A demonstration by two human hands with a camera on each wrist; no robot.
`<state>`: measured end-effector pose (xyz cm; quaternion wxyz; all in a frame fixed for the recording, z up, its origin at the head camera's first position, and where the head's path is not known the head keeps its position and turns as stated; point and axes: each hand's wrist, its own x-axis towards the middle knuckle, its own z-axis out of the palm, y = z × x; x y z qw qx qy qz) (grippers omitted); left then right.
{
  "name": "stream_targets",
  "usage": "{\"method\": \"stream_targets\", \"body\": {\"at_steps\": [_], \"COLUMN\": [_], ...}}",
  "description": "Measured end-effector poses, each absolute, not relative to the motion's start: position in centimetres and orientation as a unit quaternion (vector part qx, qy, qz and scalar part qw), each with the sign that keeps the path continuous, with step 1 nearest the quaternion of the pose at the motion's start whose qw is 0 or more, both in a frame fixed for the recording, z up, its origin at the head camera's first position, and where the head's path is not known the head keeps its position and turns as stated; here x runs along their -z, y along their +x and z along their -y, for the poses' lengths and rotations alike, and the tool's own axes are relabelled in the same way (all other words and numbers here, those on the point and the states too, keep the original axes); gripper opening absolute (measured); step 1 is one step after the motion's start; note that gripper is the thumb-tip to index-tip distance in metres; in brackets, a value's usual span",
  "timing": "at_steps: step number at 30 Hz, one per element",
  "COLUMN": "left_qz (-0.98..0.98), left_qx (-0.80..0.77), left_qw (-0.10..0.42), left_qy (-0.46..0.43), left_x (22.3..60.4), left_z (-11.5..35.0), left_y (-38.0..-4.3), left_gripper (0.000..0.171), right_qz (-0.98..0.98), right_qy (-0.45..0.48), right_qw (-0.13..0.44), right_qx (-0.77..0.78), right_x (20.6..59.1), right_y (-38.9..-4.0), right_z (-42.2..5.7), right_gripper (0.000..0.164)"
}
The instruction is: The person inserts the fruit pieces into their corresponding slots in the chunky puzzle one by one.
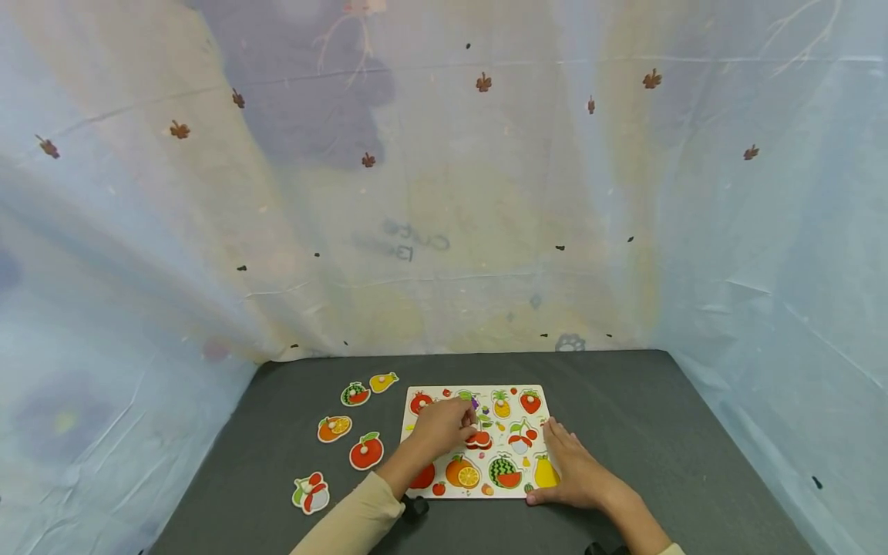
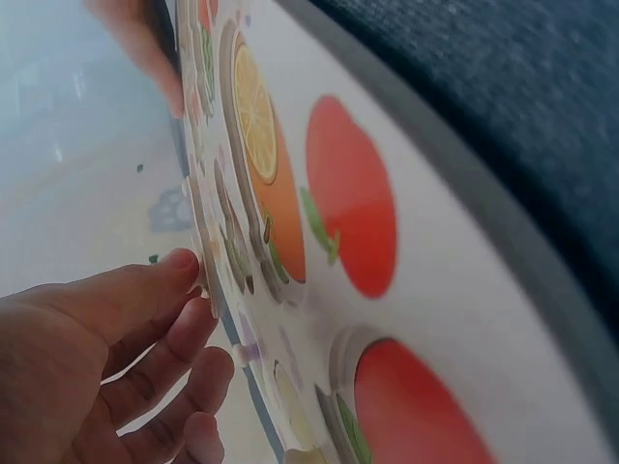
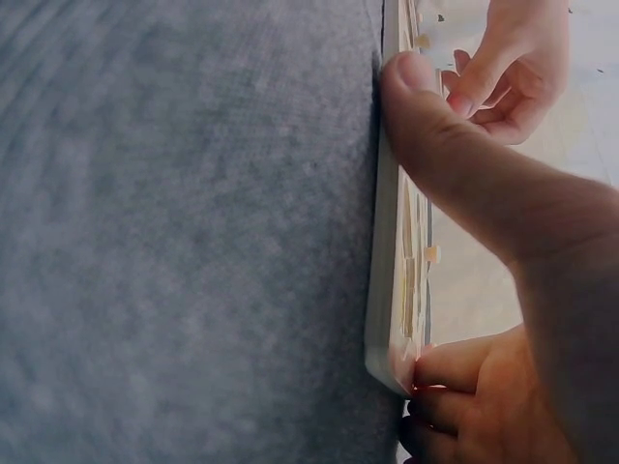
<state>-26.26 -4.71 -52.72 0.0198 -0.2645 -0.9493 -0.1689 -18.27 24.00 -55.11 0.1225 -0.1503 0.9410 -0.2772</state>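
A white fruit puzzle board [image 1: 513, 493] lies on the dark table. My left hand [image 1: 444, 426] is over its middle, where thumb and fingertips pinch a thin puzzle piece [image 2: 206, 256]. That piece is seen edge-on in the left wrist view, tilted by the board; its picture is hard to make out. My right hand [image 1: 579, 472] holds the board's near right corner, thumb [image 3: 416, 72] on the near edge and fingers along the right edge. Orange [image 1: 462, 472] and watermelon [image 1: 505, 472] pictures show in the board's near row. My left hand hides part of the board.
Left of the board lie loose knobbed pieces: a watermelon [image 1: 355, 395], a pear [image 1: 384, 382], an orange [image 1: 334, 428], a red apple-like fruit [image 1: 366, 451] and a cherry piece [image 1: 311, 492]. The dark tabletop [image 1: 624, 401] ends at a patterned curtain [image 1: 458, 200] behind and at the sides.
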Motion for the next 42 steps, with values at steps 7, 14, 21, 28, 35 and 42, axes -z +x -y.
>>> {"method": "stream_targets", "body": {"at_steps": [7,14,21,28,35,42], "left_qz": [0.950,0.953,0.954,0.954,0.955,0.955], "left_qx": [0.160,0.159,0.152,0.156,0.154,0.149], "left_qw": [0.022,0.006,0.003,0.002,0.000,0.003], "left_qy": [-0.265,-0.256,-0.257,-0.256,-0.254,-0.258], "left_x": [53.03,53.02,53.01,52.93,53.01,52.92], "left_z": [4.45,4.17,4.00,3.89,3.89,3.86], "left_y": [-26.11,-26.02,-25.93,-25.84,-25.92,-25.75], "left_gripper": [0.019,0.018,0.020,0.020,0.020,0.021], "right_qz": [-0.942,-0.941,-0.941,-0.941,-0.942,-0.942], "right_qy": [-0.148,-0.147,-0.147,-0.146,-0.144,-0.143], "right_qw": [0.123,0.122,0.125,0.123,0.121,0.120], "right_qx": [0.277,0.278,0.278,0.279,0.278,0.279], "right_x": [55.31,55.23,54.96,54.82,54.86,54.72], "right_y": [-18.30,-18.19,-18.07,-18.10,-18.09,-18.05], "right_z": [-23.92,-23.90,-23.93,-23.86,-23.80,-23.76], "right_gripper": [0.139,0.139,0.138,0.138,0.138,0.138]}}
